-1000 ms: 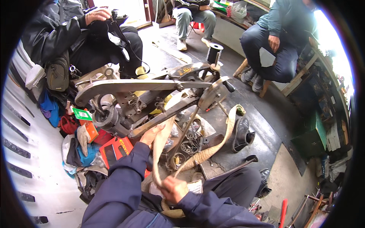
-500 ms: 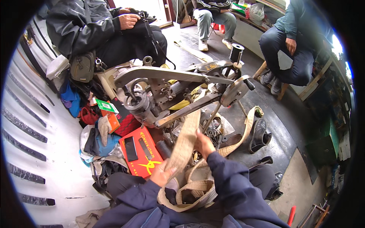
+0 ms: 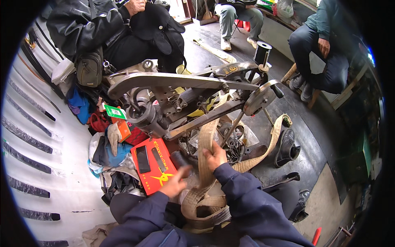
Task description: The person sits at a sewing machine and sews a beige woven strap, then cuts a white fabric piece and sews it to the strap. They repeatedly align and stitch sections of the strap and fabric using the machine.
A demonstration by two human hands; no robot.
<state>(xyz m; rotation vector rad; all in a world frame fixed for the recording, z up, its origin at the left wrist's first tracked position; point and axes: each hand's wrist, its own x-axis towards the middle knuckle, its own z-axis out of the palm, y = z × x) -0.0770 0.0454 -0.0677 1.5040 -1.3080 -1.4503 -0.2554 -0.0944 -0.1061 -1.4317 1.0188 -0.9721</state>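
Note:
A wide beige webbing strap (image 3: 207,138) hangs down from a metal hand-cranked machine, which looks like a shoe-repair sewing machine (image 3: 181,84). Its lower length lies in loose loops between my knees, and another stretch runs off to the right. My right hand (image 3: 215,158) grips the strap's right edge below the machine, thumb showing, other fingers partly hidden. My left hand (image 3: 174,183) is off the strap, just left of it, with fingers stretched out and slightly blurred. Close by that hand lies a red box (image 3: 149,181) with a dark phone (image 3: 143,159) on it.
A black shoe (image 3: 286,149) stands on the floor at right. Tools and scraps lie under the machine. Bags and cloths pile up at left beside a white panel with black strips (image 3: 26,157). Three people sit around, one holding a black bag (image 3: 158,29).
My left hand has let go of the strap and moved slightly left. The right hand still holds the strap, which now hangs straighter. The view has shifted a little.

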